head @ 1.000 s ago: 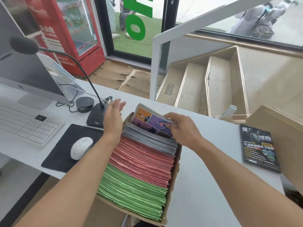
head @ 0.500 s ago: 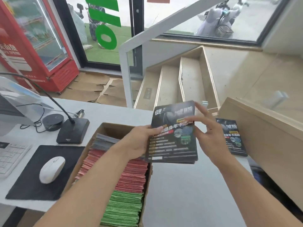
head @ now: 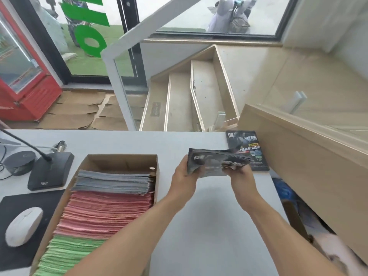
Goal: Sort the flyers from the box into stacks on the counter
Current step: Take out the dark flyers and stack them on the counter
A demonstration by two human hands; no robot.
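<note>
A cardboard box (head: 123,160) stands on the white counter (head: 209,226), packed with upright flyers: grey ones (head: 113,181) at the far end, then pink (head: 105,214), then green (head: 67,257) nearest me. I hold a bundle of dark flyers (head: 216,162) tilted almost flat above the counter, right of the box. My left hand (head: 184,178) grips its left end and my right hand (head: 240,177) grips its right end from below. A stack of the same dark flyers (head: 249,150) lies on the counter just beyond, against a wooden panel.
Left of the box are a black microphone base (head: 49,172), a round black puck (head: 19,162) and a white mouse (head: 23,226) on a black pad. A wooden partition (head: 310,160) bounds the counter on the right. Stairs (head: 185,100) drop away behind the counter.
Both hands pulled a bundle of dark flyers out of the box, raised it upright, then carried it right and tipped it nearly flat, close to the dark stack on the counter.
</note>
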